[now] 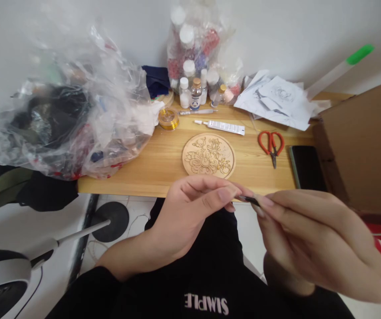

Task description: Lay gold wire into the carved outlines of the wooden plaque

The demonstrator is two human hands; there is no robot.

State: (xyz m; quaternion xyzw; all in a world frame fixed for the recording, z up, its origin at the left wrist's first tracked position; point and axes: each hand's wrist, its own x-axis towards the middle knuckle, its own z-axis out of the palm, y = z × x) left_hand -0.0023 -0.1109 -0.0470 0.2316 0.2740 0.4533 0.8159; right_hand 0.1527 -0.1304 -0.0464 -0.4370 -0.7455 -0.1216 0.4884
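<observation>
both hands are raised in front of the desk (137, 179), close to each other, with a small dark slender piece (250, 200) bridging the gap between their fingertips; the right hand (313, 239) pinches it between thumb and fingers; the left hand (190, 210) has its thumb pressed against its fingers right at the piece's other end, though i cannot tell whether it grips that tip, only touches it, or holds something finer that is hidden; the piece looks very light and, i would judge, fairly stiff, since it runs nearly straight between the fingers; its dark surface seems smooth, so it could slip or twist in a loose pinch; being so thin, it is best taken near its ends with thumb and fingertip, firmly but without bending it; just beyond the left hand lies a carved wooden disc (208, 155), flat on the desk, likely rigid and light, easiest to hold by its rim rather than across the raised lines; farther beyond both hands is a white tube (226, 127), while the red-handled pliers (273, 153) and a dark phone (306, 167) rest beyond the right hand
</observation>
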